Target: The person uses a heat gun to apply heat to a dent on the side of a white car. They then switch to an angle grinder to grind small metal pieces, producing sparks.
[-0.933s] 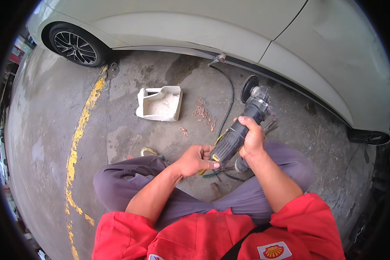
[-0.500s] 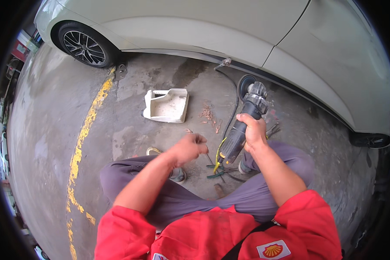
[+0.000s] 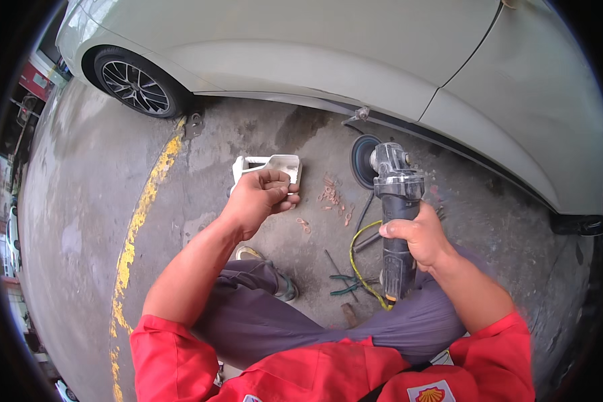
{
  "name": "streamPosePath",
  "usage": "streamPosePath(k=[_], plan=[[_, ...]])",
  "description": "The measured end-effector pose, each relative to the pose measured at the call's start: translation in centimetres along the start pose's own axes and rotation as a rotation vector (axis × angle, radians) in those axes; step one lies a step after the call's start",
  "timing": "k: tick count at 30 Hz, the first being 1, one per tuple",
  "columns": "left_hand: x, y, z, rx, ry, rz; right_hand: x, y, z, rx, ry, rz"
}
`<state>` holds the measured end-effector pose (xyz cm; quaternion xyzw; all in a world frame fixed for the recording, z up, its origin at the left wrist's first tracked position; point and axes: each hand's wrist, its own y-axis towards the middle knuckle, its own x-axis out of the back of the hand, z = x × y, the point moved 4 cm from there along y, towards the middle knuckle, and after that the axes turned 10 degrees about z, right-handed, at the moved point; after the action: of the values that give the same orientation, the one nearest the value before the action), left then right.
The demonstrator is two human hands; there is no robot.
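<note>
My right hand [image 3: 419, 238] is wrapped round the dark body of an angle grinder [image 3: 400, 214], its thumb lying across the housing. The grinder stands nearly upright in the picture, with its round disc [image 3: 364, 161] at the upper left of the head. A yellow cord [image 3: 355, 251] loops from its lower end. In front of the cut-open white jug [image 3: 289, 163] is my left hand [image 3: 264, 199], covering the jug's lower part. Its fingers are curled in against the thumb, and whatever they hold, if anything, is hidden.
A pale car [image 3: 355, 53] with a dented lower side spans the far side. A metal puller or clamp [image 3: 360, 114] sits at its sill. Small copper-coloured rings [image 3: 329, 193] lie scattered on the concrete. Green-handled pliers [image 3: 345, 285] and a hammer head [image 3: 349, 313] lie between my legs.
My left hand has risen away from my knee to the front of the white jug. The grinder has swung more upright and moved right, its disc now facing left.
</note>
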<state>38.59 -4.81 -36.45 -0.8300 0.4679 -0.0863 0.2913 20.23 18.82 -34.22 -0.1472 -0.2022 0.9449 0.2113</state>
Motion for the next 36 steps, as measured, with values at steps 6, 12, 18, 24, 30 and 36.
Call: streamPosePath(k=[6, 12, 18, 24, 30, 36], plan=[[-0.1, 1.5, 1.9, -0.068, 0.006, 0.141, -0.2, 0.4, -0.7, 0.011, -0.05, 0.03], [-0.6, 1.5, 0.7, -0.146, 0.107, 0.076, -0.2, 0.4, -0.4, 0.032, -0.091, 0.056], [-1.1, 1.1, -0.2, -0.242, 0.459, -0.057, -0.3, 0.7, -0.7, 0.026, -0.15, 0.057], [-0.8, 1.5, -0.2, -0.274, 0.523, -0.138, -0.4, 1.1, -2.1, 0.046, -0.219, 0.114], [-1.5, 1.7, -0.1, -0.198, 0.445, -0.099, -0.7, 1.0, -2.2, 0.066, -0.319, 0.104], [-1.2, 2.3, 0.7, -0.105, 0.247, -0.032, -0.4, 1.0, -2.4, 0.06, -0.459, 0.054]])
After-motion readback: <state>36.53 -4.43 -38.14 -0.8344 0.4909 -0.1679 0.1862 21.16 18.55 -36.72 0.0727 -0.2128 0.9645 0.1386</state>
